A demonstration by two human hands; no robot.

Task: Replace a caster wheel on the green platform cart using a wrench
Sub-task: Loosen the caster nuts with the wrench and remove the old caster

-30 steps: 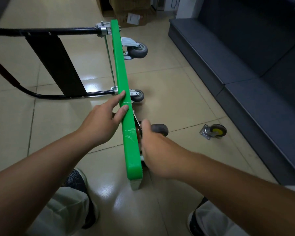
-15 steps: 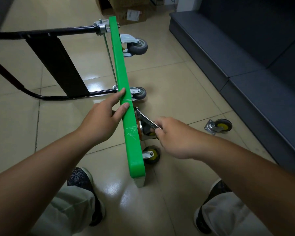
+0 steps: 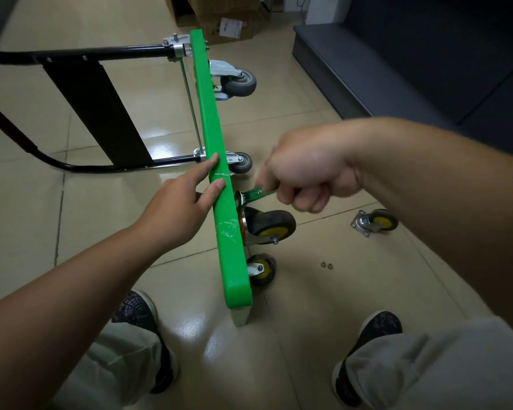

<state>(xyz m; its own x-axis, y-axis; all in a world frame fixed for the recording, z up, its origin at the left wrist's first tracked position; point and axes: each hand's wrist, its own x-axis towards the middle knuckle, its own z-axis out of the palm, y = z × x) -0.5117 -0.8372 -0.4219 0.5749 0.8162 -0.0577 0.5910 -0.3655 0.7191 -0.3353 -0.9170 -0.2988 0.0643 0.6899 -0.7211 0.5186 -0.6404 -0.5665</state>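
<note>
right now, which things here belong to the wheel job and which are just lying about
In the job: green plastic platform cart, silver metal wrench in right hand, yellow-hubbed black caster, left hand on cart; likely loose caster, two small nuts.
Lying about: brown cardboard boxes, dark grey bench.

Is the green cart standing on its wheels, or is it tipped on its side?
Tipped on its side. The green cart rests on one long edge, and its caster wheels point sideways.

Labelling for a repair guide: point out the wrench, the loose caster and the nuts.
wrench (image 3: 256, 193): head view, middle of its shaft.
loose caster (image 3: 381, 222): head view, its wheel.
nuts (image 3: 323, 264): head view, the left nut.
</note>
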